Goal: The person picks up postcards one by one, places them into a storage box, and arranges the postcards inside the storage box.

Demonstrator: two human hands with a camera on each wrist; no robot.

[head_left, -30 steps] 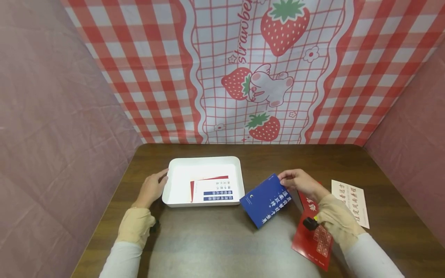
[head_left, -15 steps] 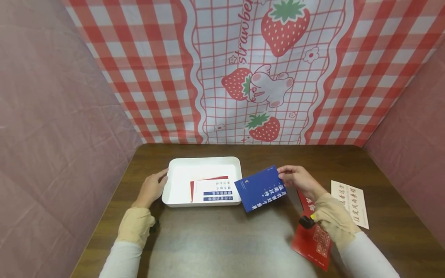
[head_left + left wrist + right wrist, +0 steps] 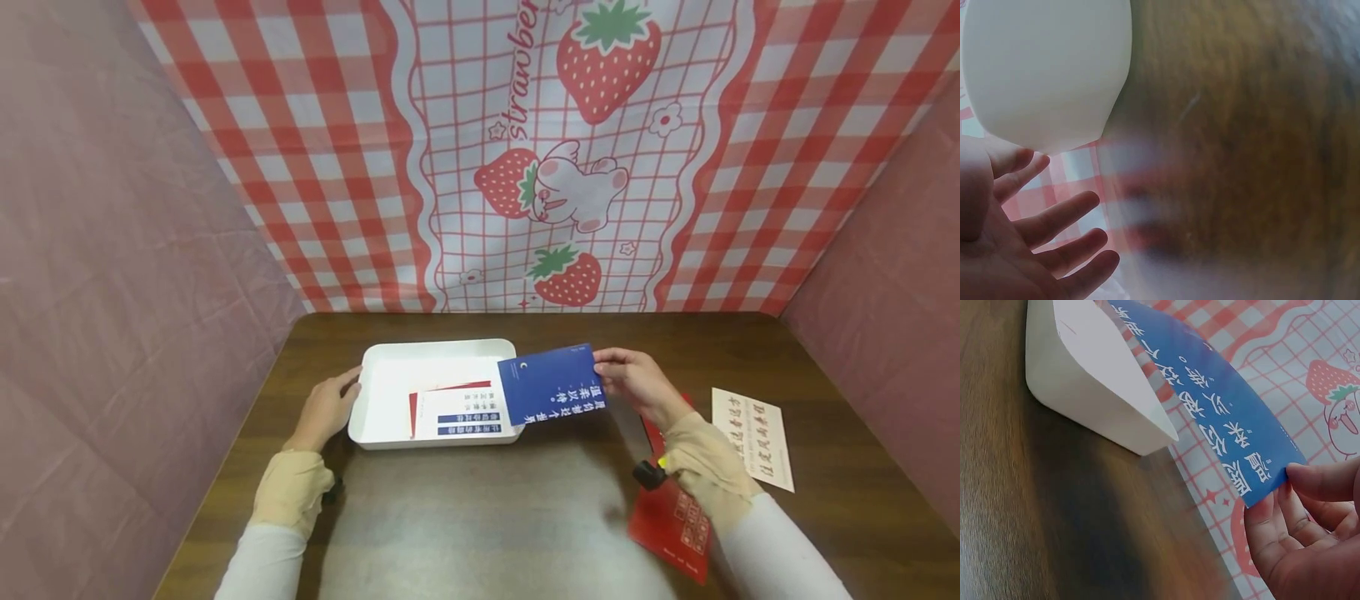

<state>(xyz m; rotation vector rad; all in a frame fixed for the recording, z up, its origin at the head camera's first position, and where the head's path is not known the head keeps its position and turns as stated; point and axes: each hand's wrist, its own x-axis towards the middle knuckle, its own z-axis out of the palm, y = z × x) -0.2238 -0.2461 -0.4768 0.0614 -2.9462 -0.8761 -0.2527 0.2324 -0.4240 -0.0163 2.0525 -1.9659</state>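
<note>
My right hand [image 3: 637, 383] pinches a blue card [image 3: 555, 383] with white writing and a small moon by its right edge. The card is tilted in the air, its left end over the right rim of a white tray [image 3: 360, 425]. In the right wrist view, thumb and fingers grip the card's corner [image 3: 1260, 478]. My left hand [image 3: 324, 408] is at the tray's left side, thumb and index finger against it. The left wrist view shows its other fingers [image 3: 1072, 212] spread and fairly straight. Inside the tray lies a white card [image 3: 450, 412] with blue bands, over a red-edged one [image 3: 413, 408].
Red cards [image 3: 671, 533] lie overlapping on the right of the wooden table [image 3: 450, 525], partly hidden under my right forearm. Beside them is a cream card [image 3: 768, 442] with writing. A red checked strawberry cloth [image 3: 562, 150] hangs behind, pink cloth at both sides.
My right hand has moved up and left, carrying the blue card from the table's middle to over the tray's right rim. The card has turned nearer level. My left hand stays at the tray.
</note>
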